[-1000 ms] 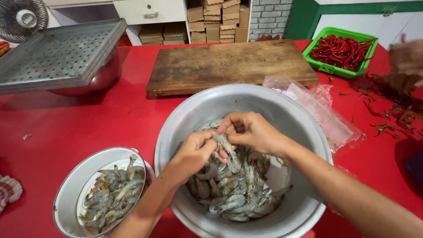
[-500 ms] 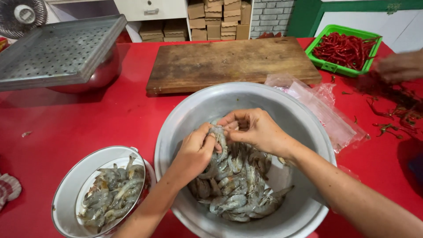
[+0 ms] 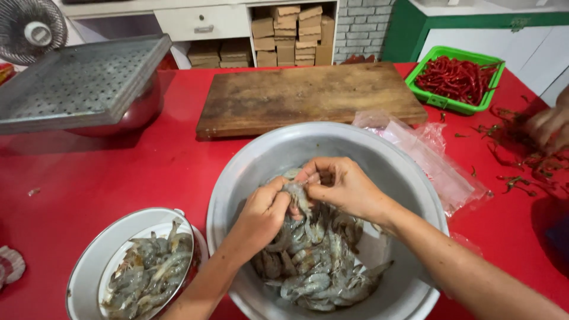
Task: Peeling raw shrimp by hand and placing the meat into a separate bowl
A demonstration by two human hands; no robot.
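Observation:
A big metal bowl on the red table holds a heap of raw grey shrimp. Over the heap, my left hand and my right hand both pinch one shrimp between their fingertips, the left at its body, the right at its head end. Down at the left a white enamel bowl holds several more shrimp.
A wooden cutting board lies behind the bowl. A green basket of red chillies stands far right, with another person's hand among chilli stems. A clear plastic bag, a perforated metal tray and a fan are around.
Both hands stay over the bowl on the same shrimp, fingers shifting slightly. The other person's hand at the right has moved lower along the edge.

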